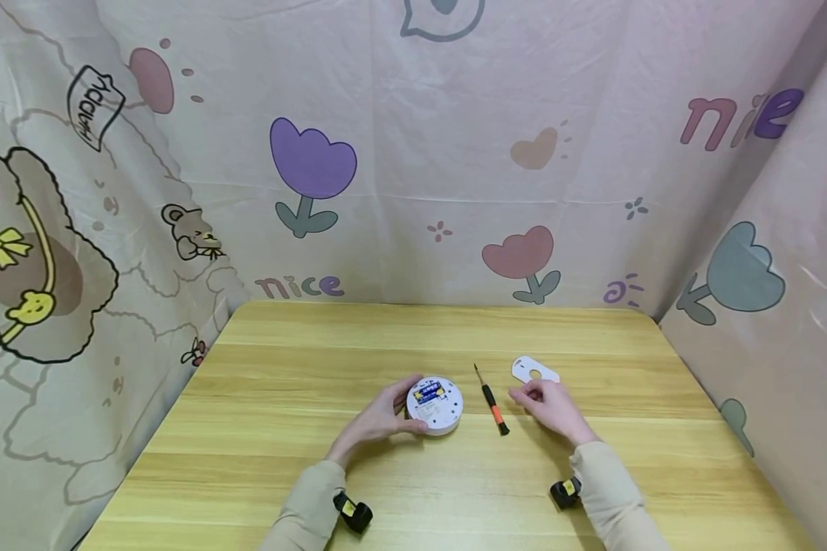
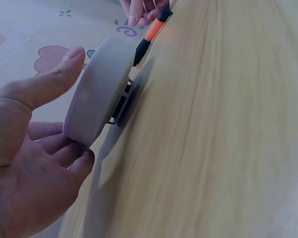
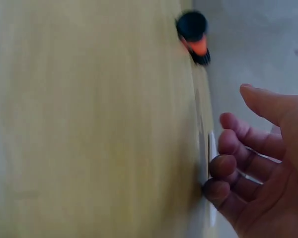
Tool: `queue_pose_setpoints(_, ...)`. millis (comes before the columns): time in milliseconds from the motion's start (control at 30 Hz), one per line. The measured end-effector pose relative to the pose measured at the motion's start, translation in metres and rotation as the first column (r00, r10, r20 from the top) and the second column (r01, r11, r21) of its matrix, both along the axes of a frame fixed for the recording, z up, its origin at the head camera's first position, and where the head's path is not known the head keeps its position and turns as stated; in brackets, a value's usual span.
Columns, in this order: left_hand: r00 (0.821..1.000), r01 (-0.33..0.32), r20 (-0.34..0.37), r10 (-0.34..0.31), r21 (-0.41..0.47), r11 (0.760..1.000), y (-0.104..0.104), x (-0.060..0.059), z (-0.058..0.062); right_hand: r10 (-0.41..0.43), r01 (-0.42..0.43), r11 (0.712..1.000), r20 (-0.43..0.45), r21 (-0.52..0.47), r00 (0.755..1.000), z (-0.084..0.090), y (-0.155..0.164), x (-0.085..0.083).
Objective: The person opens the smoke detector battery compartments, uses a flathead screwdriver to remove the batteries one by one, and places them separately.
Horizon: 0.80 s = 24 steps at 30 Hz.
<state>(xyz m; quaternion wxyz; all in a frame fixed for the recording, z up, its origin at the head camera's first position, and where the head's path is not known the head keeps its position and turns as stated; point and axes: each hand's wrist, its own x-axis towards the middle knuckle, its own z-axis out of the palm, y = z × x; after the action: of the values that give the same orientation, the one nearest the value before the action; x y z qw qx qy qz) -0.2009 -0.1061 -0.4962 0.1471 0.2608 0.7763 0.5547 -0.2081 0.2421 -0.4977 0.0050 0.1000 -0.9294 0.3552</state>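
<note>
The pale wooden table [image 1: 317, 360] stood in a corner hung with cartoon-printed cloth [image 1: 455, 153] — tulips, a bear, the word "nice" — and the few things on it lay in a short row near the person's edge. The left hand [image 1: 379, 419] cupped a round white device [image 1: 435, 404] that lay face down on the wood, thumb over the top of its rim and fingers curled under the near side, which looked like a way of steadying it while its back was open; a blue-and-yellow battery [image 1: 427, 395] showed in the open compartment. Just to its right lay a small screwdriver [image 1: 491, 401] with a black and orange handle, tip pointing away, within easy reach of either hand. The right hand [image 1: 551, 405] rested on the table beyond it, fingers loosely curled and holding nothing, their tips at the near edge of a flat white cover plate [image 1: 534, 370] — whether they touched it, I could not tell. The right wrist view was blurred, and showed the plate only as a thin edge. From the left wrist the device's underside was mostly hidden, only a dark bracket peeking out below it.
</note>
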Motion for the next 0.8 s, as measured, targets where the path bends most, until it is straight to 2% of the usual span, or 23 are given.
queue_pose_setpoints(167, 1.0, -0.015, 0.005, 0.015, -0.005, 1.0, 0.002, 0.0, 0.0, -0.009, 0.002, 0.997, 0.082, 0.08, 0.997, 0.007, -0.025, 0.007)
queue_pose_setpoints(267, 1.0, -0.014, 0.004, 0.014, 0.002, 1.0, 0.003, -0.001, -0.001, -0.051, 0.034, 0.988, 0.113, 0.151, 0.992, 0.01, -0.038, 0.01)
queue_pose_setpoints(433, 1.0, -0.012, -0.001, 0.012, -0.006, 1.0, 0.004, -0.001, -0.001, -0.072, 0.05, 0.968, 0.08, 0.246, 0.994, 0.012, -0.051, 0.01)
queue_pose_setpoints(600, 1.0, -0.016, -0.01, 0.015, -0.019, 1.0, 0.005, -0.001, 0.0, -0.064, 0.048, 0.957, 0.046, 0.287, 0.997, 0.013, -0.056, 0.01)
queue_pose_setpoints(800, 1.0, -0.019, -0.008, 0.019, -0.027, 0.999, 0.006, 0.0, 0.0, -0.05, 0.043, 0.961, 0.015, 0.275, 0.999, 0.012, -0.055, 0.009)
